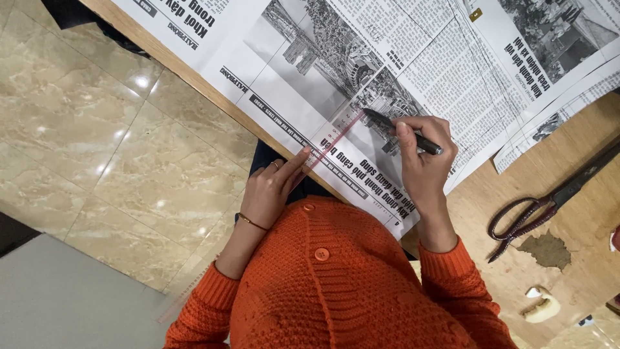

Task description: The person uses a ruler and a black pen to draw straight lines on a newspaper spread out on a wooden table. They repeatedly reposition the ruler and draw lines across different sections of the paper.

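- Nearest you is your orange knitted cardigan, both sleeves reaching out to the table.
- Your left hand presses extended fingers on the clear ruler, pinning it to the newspaper sheet.
- Your right hand grips the dark pen, tip at the ruler's far end: I judge a line is being ruled; keep the ruler still.
- Pale marble floor lies left; scissors rest on the wooden table right.

The left hand reaches forward with its index finger stretched out and pressed down at the tip, the other fingers loosely curled. The right hand is bent at the wrist, fingers and thumb pinched together in a writing grip. Both forearms wear orange knitted sleeves.
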